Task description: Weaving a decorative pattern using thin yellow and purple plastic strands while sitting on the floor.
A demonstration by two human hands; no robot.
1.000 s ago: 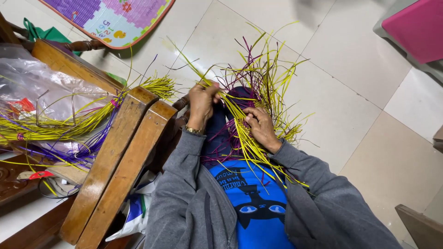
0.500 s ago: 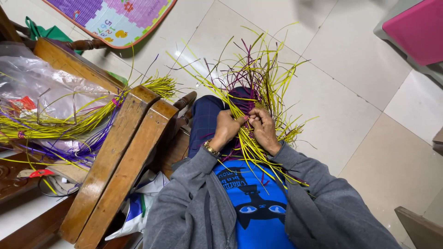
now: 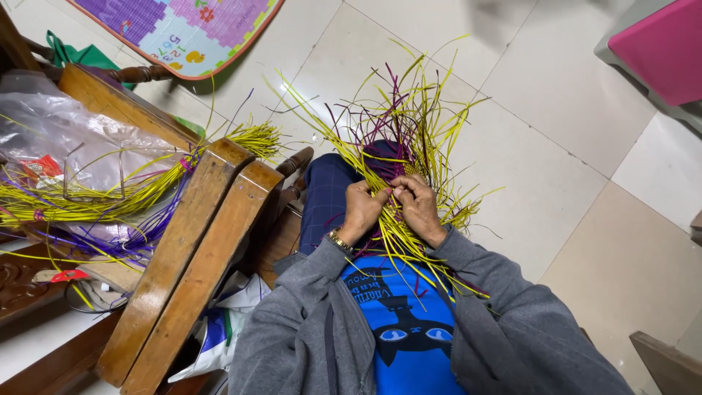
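Note:
A half-woven piece of yellow and purple plastic strips (image 3: pixel 398 139) rests on my lap, its loose ends fanning out over the tiled floor. My left hand (image 3: pixel 363 208), with a gold watch at the wrist, pinches strips at the near edge of the weave. My right hand (image 3: pixel 417 205) is right beside it, fingers curled around yellow strips; the two hands touch at the fingertips. Long yellow strips trail back across my blue shirt between my grey sleeves.
Wooden chair arms (image 3: pixel 190 256) stand at my left. Beyond them lies a bundle of yellow and purple strips (image 3: pixel 110 197) on clear plastic sheeting. A colourful play mat (image 3: pixel 183 33) is at the top, a pink stool (image 3: pixel 658 47) at the top right.
My left hand came down from the upper left of the weave and joined my right hand at its near edge. The right hand has barely shifted.

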